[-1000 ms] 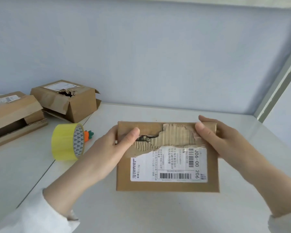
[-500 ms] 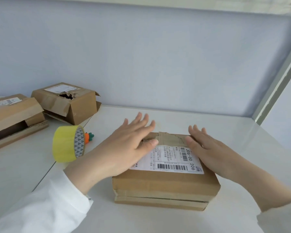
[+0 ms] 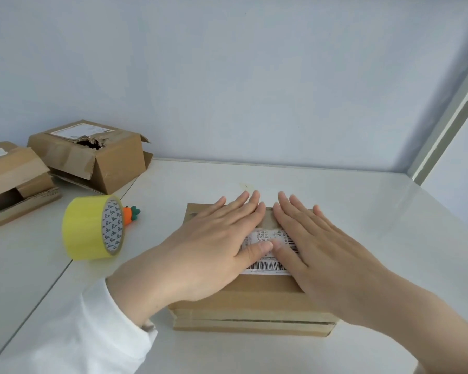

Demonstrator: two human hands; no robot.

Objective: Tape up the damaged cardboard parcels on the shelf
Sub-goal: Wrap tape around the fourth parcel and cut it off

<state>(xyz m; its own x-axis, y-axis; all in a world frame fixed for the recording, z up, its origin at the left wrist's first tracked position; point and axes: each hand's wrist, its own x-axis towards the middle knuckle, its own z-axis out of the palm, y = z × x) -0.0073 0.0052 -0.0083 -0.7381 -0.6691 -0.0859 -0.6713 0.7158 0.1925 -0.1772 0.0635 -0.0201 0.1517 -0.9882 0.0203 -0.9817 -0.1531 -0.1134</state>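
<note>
Tape roll (image 3: 92,228) near parcel (image 3: 254,294)

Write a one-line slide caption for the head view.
Left hand and right hand press flat on the cardboard parcel; the yellow tape roll lies to its left.

Both hands lie on the near parcel (image 3: 254,300), tape roll (image 3: 92,228) to its left, two parcels behind that

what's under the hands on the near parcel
The left hand and right hand lie flat on top of the parcel. Between them a white label with barcodes shows, and bare cardboard beyond it. The palms hide the rest of the top.
</note>
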